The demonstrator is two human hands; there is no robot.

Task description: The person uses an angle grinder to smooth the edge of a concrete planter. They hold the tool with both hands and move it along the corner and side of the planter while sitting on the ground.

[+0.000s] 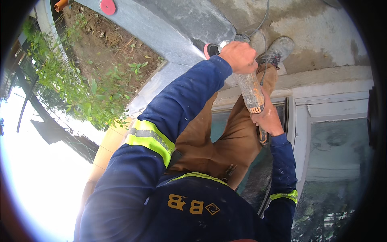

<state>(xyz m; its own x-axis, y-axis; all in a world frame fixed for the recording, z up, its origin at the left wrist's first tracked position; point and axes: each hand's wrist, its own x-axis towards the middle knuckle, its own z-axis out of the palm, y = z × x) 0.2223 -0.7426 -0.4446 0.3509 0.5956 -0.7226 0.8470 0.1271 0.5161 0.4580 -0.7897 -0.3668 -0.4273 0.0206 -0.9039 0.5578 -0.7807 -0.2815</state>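
My left hand (pixel 238 55) is closed around the front of a dusty angle grinder (pixel 249 90), near its head. The round pad with a pink rim (pixel 210 51) is at the pale edge of a grey stone slab (pixel 169 32); whether it touches cannot be told. My right hand (pixel 267 117) grips the grinder's rear body and handle, lower down over my brown trouser leg. A cord (pixel 264 38) runs from the tool area up across the concrete.
A loose pink disc (pixel 108 6) lies on the slab at the top. An orange pipe (pixel 61 5) is beside a soil bed (pixel 109 48) with green plants (pixel 84 92). My shoe (pixel 282 50) stands on stained concrete (pixel 314 40). A white-framed glass window (pixel 334 153) fills the lower right.
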